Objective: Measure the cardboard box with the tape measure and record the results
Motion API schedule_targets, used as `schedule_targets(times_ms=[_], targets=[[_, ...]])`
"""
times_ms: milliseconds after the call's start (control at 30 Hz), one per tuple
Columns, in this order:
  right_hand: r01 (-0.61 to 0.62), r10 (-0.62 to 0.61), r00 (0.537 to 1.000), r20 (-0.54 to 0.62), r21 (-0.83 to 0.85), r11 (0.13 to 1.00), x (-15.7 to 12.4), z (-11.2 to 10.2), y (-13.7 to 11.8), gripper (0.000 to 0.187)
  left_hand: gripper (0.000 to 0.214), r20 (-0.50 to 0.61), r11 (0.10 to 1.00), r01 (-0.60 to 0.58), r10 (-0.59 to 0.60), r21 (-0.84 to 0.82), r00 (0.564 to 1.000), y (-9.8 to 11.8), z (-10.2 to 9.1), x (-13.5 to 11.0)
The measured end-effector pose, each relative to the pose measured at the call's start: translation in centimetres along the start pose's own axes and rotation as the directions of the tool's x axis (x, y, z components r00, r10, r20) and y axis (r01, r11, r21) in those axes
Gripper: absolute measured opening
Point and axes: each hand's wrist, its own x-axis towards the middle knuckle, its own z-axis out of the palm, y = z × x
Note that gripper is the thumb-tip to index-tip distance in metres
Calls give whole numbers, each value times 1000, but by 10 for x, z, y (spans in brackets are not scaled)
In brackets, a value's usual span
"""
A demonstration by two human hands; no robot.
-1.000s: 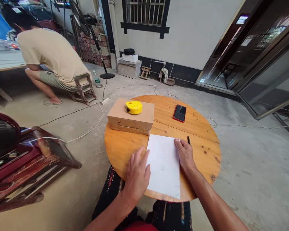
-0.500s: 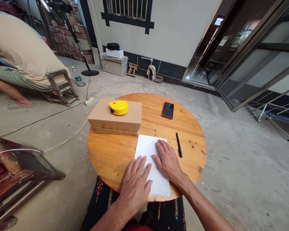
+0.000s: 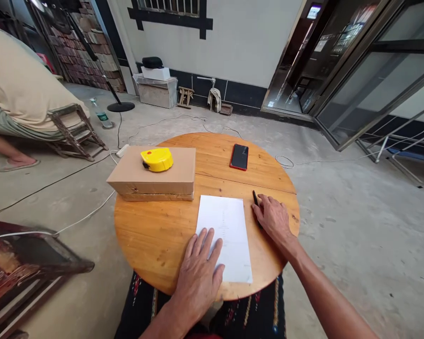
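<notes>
A white sheet of paper (image 3: 229, 221) with faint print down its middle lies on a round wooden table (image 3: 144, 240). My left hand (image 3: 199, 273) rests flat on the paper's left lower part, fingers spread. To the right of the sheet, my right hand (image 3: 273, 219) closes over a black pen (image 3: 255, 198), thumb on its left side and fingers curled on the other. Only the pen's far end shows plainly; the hand covers most of the rest. The pen still lies on the tabletop.
A cardboard box (image 3: 155, 181) with a yellow tape measure (image 3: 157, 159) on top stands at the table's left. A red-edged phone (image 3: 239, 157) lies at the back. A person (image 3: 24, 84) sits on a low wooden chair (image 3: 79, 134) at left. Cables (image 3: 88, 214) cross the floor.
My right hand has left the paper and moved right onto the pen. My left hand stays flat on the sheet. The view has shifted slightly.
</notes>
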Motion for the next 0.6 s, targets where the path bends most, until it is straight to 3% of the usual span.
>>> schedule_targets(times_ms=[267, 433, 500, 600], targets=[[62, -62, 998, -10, 44, 997, 34, 9, 3, 26, 50, 6, 999, -36, 35, 37, 999, 4, 13, 19], [78, -70, 996, -49, 167, 983, 25, 3, 15, 26, 49, 29, 999, -45, 45, -7, 999, 1, 9, 26], [114, -95, 993, -73, 342, 933, 9, -9, 22, 25, 46, 12, 996, -38, 39, -80, 999, -3, 5, 25], [154, -151, 987, -63, 664, 731, -23, -40, 28, 21, 40, -72, 976, 14, -31, -216, 997, -13, -5, 18]])
